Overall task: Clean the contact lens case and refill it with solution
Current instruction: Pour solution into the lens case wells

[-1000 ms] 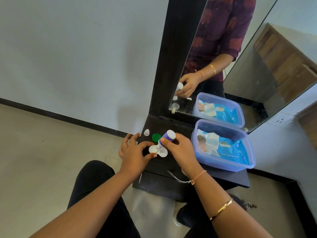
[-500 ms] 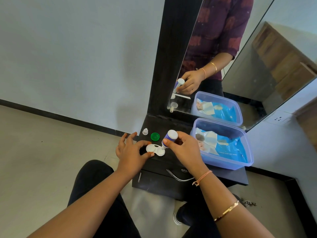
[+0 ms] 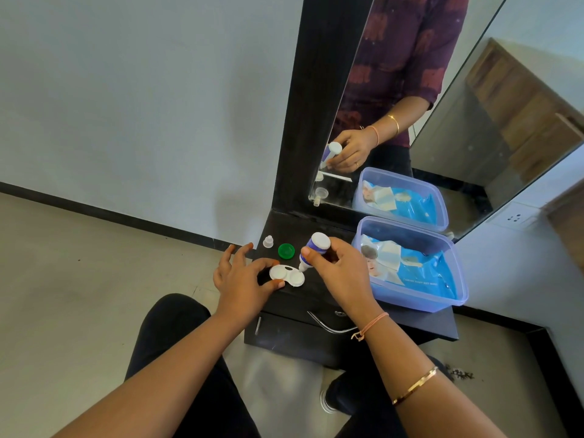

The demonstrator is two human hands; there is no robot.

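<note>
A white two-well contact lens case [image 3: 287, 275] lies uncapped on the dark dresser top [image 3: 420, 320]. My left hand [image 3: 241, 278] pinches its left well between thumb and forefinger. My right hand [image 3: 339, 270] grips a small white and blue solution bottle [image 3: 314, 249], tipped down with its nozzle just over the case's right well. A green cap [image 3: 286, 250] and a small white bottle cap [image 3: 268, 241] sit behind the case.
A clear blue-tinted plastic tub [image 3: 455, 273] with blue packets stands on the right of the dresser. A tall mirror [image 3: 410, 105] behind it reflects me and the tub. A drawer handle [image 3: 325, 325] sits below the front edge. Pale floor lies to the left.
The bottle has tilted so that its nozzle now sits over the right well. My left hand still holds the case in the same spot.
</note>
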